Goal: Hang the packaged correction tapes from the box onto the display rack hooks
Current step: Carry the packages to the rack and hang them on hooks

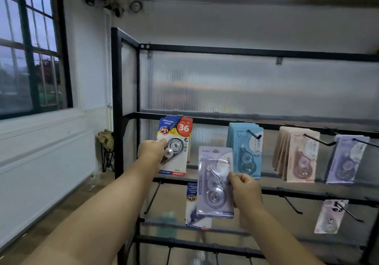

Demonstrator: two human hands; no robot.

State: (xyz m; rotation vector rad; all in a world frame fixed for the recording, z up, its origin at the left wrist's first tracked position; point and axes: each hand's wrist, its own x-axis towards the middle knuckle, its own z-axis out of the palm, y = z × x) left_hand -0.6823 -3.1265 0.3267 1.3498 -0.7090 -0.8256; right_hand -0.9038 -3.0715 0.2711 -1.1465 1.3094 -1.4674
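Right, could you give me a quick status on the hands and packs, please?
Left hand grips white pack, hanging top left. Right hand holds purple pack, not yet hung. Nothing in the way; bare hook lower right.

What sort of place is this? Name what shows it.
Probably a stationery shop: a black display rack with peg hooks, hung stacks of correction tapes, the left hand gripping a red-white pack, the right hand holding a purple pack.
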